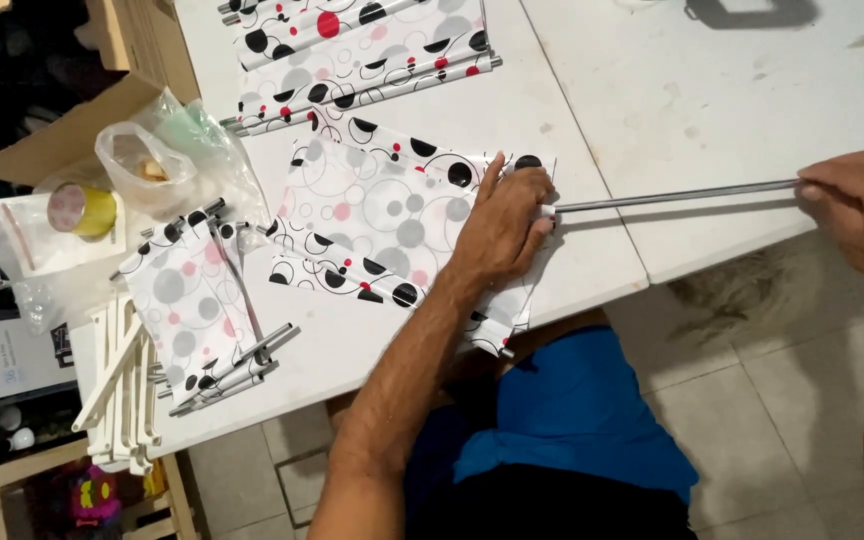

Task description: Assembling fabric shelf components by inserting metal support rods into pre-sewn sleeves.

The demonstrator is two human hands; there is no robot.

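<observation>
- Left hand (502, 225): palm down, fingers spread flat, pressing on the right edge of a patterned fabric sheet (382, 220); it grips nothing.
- Right hand (862, 205): fingers closed around the far end of a thin metal rod (672, 196).
- Rod: lies almost level across the white table (592, 90), its left tip at the fabric's edge, just beside the left fingertips; whether it enters the hem cannot be told.
- Fabric sheet: white with black, grey and red circles, spread near the table's front edge, one corner overhanging.
- Surroundings: further patterned panels already on rods (207, 310) lie to the left, another stack (362, 50) at the top; white plastic frame pieces (122, 390), a clear bag (147, 165) and a tape roll (82, 210) sit at the left edge.
</observation>
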